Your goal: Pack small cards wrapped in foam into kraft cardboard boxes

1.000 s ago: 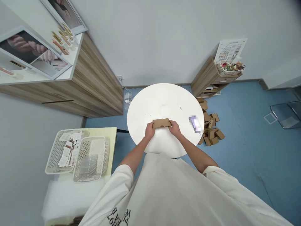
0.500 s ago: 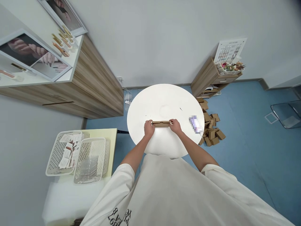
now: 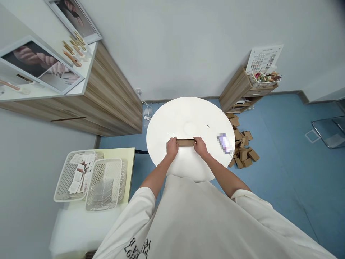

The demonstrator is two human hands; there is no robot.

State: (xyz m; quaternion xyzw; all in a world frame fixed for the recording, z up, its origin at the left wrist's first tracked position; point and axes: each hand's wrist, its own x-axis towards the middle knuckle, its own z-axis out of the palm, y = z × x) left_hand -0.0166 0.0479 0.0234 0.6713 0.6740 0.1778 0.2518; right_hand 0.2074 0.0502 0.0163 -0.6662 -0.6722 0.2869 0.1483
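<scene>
A small brown cardboard box piece point(image 3: 185, 142) lies low on the round white table point(image 3: 188, 111), near the table's front half. My left hand point(image 3: 171, 148) grips its left end with curled fingers. My right hand point(image 3: 199, 145) grips its right end the same way. The cardboard looks narrow and folded, seen almost edge-on between my two hands.
A blurred small object point(image 3: 225, 142) lies on the table's right edge. A heap of brown cardboard boxes point(image 3: 242, 145) sits on the blue floor to the right. Two white mesh baskets point(image 3: 91, 180) with packets stand on a side table at left. Wooden cabinets flank the table.
The cardboard piece showed as a flat wide panel a second ago; it now shows as a thin strip, folded or tipped between my hands, which moved closer to each other.
</scene>
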